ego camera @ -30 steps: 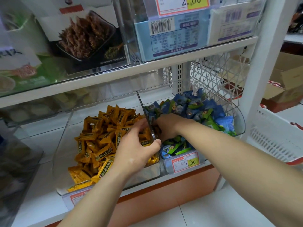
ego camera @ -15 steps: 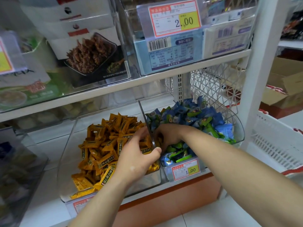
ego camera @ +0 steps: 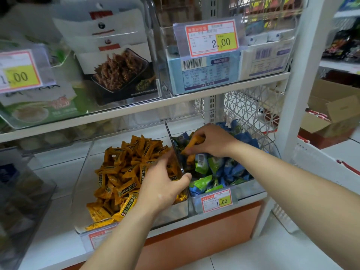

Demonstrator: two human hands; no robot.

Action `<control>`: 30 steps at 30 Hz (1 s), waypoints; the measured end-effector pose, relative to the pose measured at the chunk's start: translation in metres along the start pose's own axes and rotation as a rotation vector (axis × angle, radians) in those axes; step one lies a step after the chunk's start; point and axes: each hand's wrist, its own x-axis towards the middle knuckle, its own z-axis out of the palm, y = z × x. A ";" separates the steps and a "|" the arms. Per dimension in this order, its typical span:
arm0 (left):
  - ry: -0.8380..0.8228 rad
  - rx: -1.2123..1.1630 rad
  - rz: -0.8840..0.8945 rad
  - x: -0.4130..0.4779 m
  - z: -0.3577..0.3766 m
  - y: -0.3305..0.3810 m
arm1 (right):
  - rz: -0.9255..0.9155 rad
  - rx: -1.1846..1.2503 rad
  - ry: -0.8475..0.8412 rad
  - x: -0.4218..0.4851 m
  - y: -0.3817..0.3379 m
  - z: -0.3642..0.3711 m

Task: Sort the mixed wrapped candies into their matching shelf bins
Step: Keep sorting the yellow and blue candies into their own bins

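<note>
Now the right hand (ego camera: pixel 212 142) has its fingers (ego camera: pixel 191 151) pinched on an orange candy (ego camera: pixel 194 142), above the blue-green bin (ego camera: pixel 253 187). Leftward, past the clear divider edge (ego camera: pixel 178 160), the left hand (ego camera: pixel 161 187) lies loosely spread over the orange bin (ego camera: pixel 171 213), holding nothing.

Two clear plastic bins stand on the white lower shelf (ego camera: pixel 58 184): the left bin (ego camera: pixel 83 172) holds many orange wrapped candies (ego camera: pixel 120 172), too many to count; the right bin (ego camera: pixel 270 145) many blue and green ones (ego camera: pixel 220 168). Four yellow-and-red price tags show; two bare hands.
</note>
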 end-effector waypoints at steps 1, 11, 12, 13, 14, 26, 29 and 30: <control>0.062 0.051 0.012 0.000 -0.001 0.004 | 0.017 0.035 0.038 -0.004 -0.004 -0.003; 0.180 -0.042 0.140 0.011 0.008 0.022 | 0.158 0.404 0.217 -0.030 -0.032 0.015; 0.199 -0.061 0.132 0.014 0.008 0.022 | 0.167 0.416 0.235 -0.029 -0.032 0.017; 0.215 -0.081 0.129 0.017 0.008 0.022 | 0.174 0.415 0.251 -0.027 -0.033 0.018; 0.225 -0.099 0.129 0.018 0.008 0.022 | 0.178 0.412 0.261 -0.026 -0.033 0.020; 0.285 -0.125 -0.003 0.011 -0.050 -0.007 | 0.142 0.184 0.259 -0.034 -0.004 -0.006; 0.200 0.122 -0.138 0.007 -0.070 -0.026 | 0.138 0.078 0.248 -0.030 0.003 -0.011; 0.174 0.194 -0.152 0.007 -0.072 -0.027 | 0.142 0.050 0.241 -0.027 0.006 -0.012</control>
